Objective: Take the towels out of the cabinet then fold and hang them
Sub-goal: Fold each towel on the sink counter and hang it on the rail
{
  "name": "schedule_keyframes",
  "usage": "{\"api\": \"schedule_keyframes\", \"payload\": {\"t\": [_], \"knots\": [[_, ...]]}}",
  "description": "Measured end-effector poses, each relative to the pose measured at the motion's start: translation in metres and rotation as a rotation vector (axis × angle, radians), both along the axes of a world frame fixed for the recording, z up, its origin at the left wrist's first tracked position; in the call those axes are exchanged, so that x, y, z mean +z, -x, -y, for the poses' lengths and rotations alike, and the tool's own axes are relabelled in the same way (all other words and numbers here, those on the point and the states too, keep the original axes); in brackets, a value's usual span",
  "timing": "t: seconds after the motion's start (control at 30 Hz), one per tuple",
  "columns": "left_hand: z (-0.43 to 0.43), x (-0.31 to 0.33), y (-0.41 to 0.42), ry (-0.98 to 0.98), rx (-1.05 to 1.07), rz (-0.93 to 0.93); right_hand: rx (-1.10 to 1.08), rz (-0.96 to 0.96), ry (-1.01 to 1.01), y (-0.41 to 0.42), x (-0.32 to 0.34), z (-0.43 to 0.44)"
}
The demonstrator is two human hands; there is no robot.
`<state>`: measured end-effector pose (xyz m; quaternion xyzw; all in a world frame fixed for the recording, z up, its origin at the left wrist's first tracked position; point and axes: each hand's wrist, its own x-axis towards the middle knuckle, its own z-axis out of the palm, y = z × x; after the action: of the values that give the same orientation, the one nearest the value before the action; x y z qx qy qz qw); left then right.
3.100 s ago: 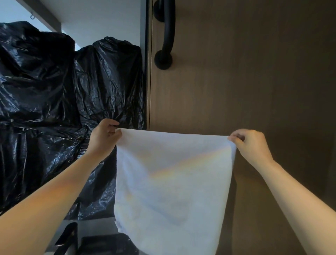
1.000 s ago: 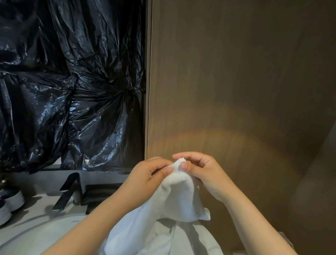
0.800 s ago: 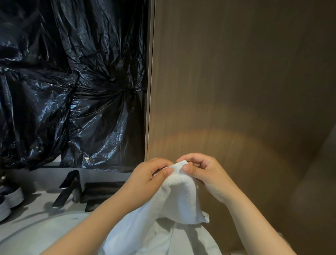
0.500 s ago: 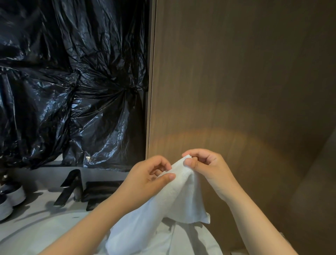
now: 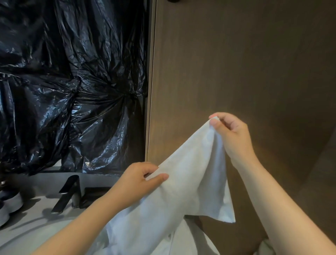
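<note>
A white towel (image 5: 189, 183) hangs slack between my hands in front of a brown wooden cabinet door (image 5: 245, 72). My right hand (image 5: 231, 134) pinches one top corner, raised against the door. Lower and to the left, my left hand (image 5: 140, 180) grips the towel's upper edge between thumb and fingers. The towel droops down from both hands, and its lower part runs out of the bottom of the view. One loose corner hangs free at the lower right.
Crumpled black plastic sheeting (image 5: 72, 81) covers the space left of the door. Below it, a black faucet (image 5: 67, 194) and a dark tray (image 5: 94, 196) sit on a grey counter (image 5: 27, 227). The tip of a black handle (image 5: 172, 1) shows at the top.
My hands, together at one point of the towel a second ago, have drawn apart. The right hand rose up and right with its corner, while the left slid down along the edge.
</note>
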<state>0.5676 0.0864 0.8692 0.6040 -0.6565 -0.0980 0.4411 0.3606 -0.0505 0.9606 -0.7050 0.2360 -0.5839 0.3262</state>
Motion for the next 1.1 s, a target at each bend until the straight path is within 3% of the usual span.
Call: {"api": "schedule_keyframes", "payload": {"t": [0.23, 0.53, 0.8, 0.97, 1.1], "knots": [[0.014, 0.013, -0.019, 0.011, 0.058, 0.054, -0.175, -0.034, 0.133, 0.017, 0.049, 0.027], [0.031, 0.041, -0.060, -0.111, 0.233, 0.118, -0.313, -0.009, 0.098, 0.036, 0.060, 0.059], [0.052, 0.085, -0.090, 0.092, 0.462, -0.028, -0.410, 0.049, 0.029, 0.051, 0.039, 0.087], [0.058, 0.102, -0.096, 0.183, 0.536, -0.287, -0.435, 0.078, -0.042, 0.053, 0.026, 0.104], [0.059, 0.103, -0.095, 0.264, 0.440, -0.488, -0.443, 0.106, -0.124, 0.052, 0.013, 0.112]]}}
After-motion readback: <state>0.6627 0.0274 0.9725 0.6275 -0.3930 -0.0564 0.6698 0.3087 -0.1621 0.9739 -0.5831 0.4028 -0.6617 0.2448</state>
